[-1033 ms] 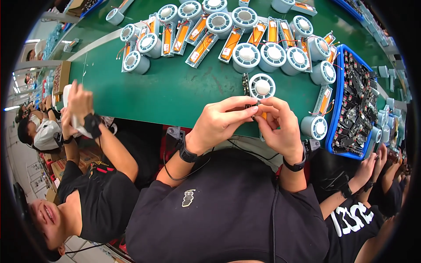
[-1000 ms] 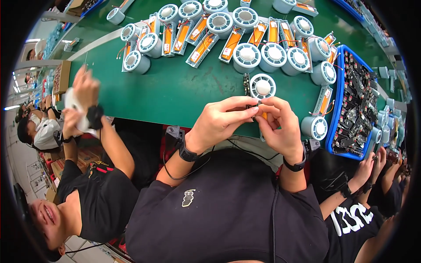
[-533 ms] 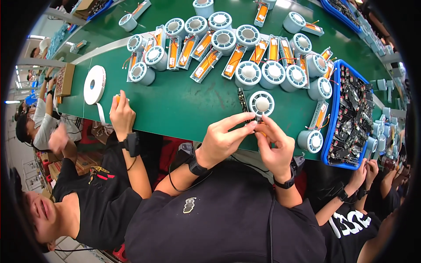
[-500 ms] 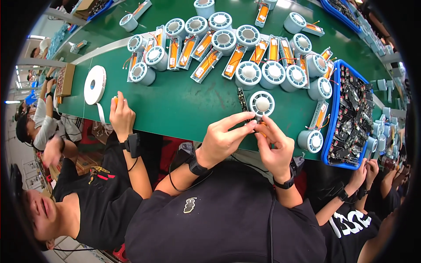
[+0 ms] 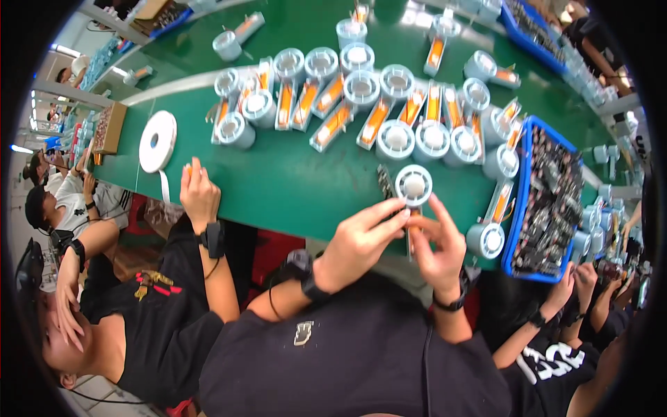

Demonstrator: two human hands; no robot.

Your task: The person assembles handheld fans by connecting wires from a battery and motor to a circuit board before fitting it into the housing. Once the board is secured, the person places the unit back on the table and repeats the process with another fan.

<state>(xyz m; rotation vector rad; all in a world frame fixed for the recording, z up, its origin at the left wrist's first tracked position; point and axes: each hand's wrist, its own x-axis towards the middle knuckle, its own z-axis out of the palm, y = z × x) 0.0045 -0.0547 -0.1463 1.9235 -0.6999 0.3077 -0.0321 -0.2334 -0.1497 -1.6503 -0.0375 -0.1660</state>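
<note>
A light-blue plastic unit [image 5: 413, 185] with a round, slotted head and a pale centre stands at the table's near edge, its narrow stem pointing toward me. My left hand [image 5: 365, 240] pinches at the stem just below the head, fingertips together. From the other side my right hand [image 5: 441, 251] grips the same unit, index finger raised by the head's rim and thumb at the stem. The fingers and blur hide most of the stem. Beside the head, to the left, lies a thin dark circuit board [image 5: 384, 182].
Several similar units with orange batteries [image 5: 333, 125] spread across the green table [image 5: 292, 181]. A blue tray [image 5: 513, 243] full of dark circuit boards stands right. A white tape roll [image 5: 158, 142] lies left, near a co-worker's hand [image 5: 200, 194]. Another co-worker's hands [image 5: 573, 281] are at right.
The view has shifted slightly and blurred. My right index finger has lifted away from the pinch toward the round head. The left co-worker's other hand has come up to the face.
</note>
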